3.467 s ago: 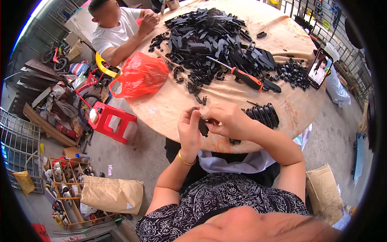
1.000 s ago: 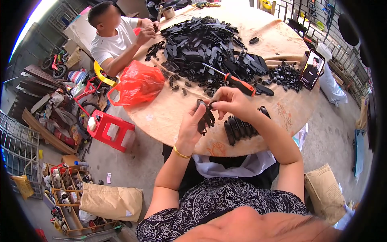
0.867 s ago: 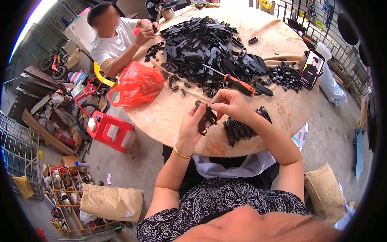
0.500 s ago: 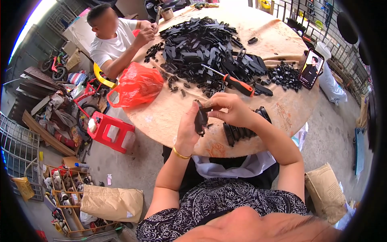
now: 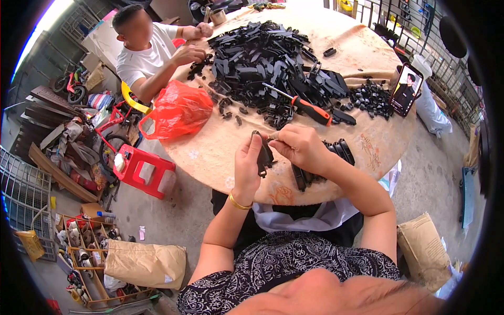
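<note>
We see the left hand (image 5: pixel 248 167) clasping a flat black plastic clip (image 5: pixel 263 155) upright above the round cloth-covered surface (image 5: pixel 210 152), steadying it. The right hand (image 5: pixel 299 148) pinches its top edge, seemingly fitting something, with a row of black plastic pieces (image 5: pixel 325 163) kept close beneath

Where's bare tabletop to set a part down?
Free: the strip between red bag and left hand, and the far right side beyond the phone. Crowded: the black parts pile mid-table, and the row of parts by the right hand.

Matt black plastic part (image 5: pixel 264 155); glossy red plastic bag (image 5: pixel 177 109); smooth wooden table (image 5: pixel 210 152).
</note>
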Tool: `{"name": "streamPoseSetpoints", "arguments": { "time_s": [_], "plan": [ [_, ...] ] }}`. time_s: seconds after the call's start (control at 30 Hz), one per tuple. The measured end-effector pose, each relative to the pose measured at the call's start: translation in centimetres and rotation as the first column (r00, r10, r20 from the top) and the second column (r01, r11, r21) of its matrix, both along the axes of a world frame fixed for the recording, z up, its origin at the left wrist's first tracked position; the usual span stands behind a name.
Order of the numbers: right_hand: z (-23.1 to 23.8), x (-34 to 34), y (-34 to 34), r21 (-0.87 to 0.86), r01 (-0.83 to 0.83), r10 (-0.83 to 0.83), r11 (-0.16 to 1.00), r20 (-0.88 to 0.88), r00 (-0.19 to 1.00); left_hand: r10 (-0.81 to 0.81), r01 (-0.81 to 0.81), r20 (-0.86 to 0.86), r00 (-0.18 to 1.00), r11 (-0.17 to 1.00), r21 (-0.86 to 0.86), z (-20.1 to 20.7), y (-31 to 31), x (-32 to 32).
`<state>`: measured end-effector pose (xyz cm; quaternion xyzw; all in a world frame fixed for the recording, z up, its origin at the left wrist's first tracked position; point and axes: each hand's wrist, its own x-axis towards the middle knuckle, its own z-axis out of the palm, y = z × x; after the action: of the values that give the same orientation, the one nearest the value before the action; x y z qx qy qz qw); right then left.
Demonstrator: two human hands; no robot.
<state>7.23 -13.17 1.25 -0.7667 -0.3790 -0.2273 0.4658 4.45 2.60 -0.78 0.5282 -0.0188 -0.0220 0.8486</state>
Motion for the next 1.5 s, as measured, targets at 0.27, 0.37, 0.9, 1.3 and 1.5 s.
{"name": "streamPoseSetpoints", "arguments": {
  "time_s": [0.27,0.37,0.9,1.3,1.5],
  "plan": [
    [0.6,-0.2,-0.4,-0.200,-0.169,0.177,0.965,0.024,0.984,0.135,-0.141,0.050,0.990,0.979,0.151,0.2,-0.9,-0.1],
    [0.5,-0.8,-0.2,-0.339,-0.014,0.056,0.941,0.117,0.992,0.116,-0.150,0.122,0.986,0.934,0.325,0.0,-0.6,-0.1],
    [0.1,-2.3,0.7,-0.346,-0.079,0.120,0.935,0.098,0.988,0.442,-0.443,0.027,0.897,0.891,0.097,0.0,-1.1,-0.3],
    [-2.4,3.1,-2.4,-0.604,0.253,-0.233,0.756,0.113,0.966,-0.327,-0.222,0.359,0.874,0.389,0.894,1.1,-1.9,-1.9],
    [-2.2,3.0,-2.2,-0.566,0.354,-0.260,0.745,0.242,0.935,-0.366,-0.075,0.071,0.928,0.002,0.997,2.1,-3.4,-2.7]
  ]
}}
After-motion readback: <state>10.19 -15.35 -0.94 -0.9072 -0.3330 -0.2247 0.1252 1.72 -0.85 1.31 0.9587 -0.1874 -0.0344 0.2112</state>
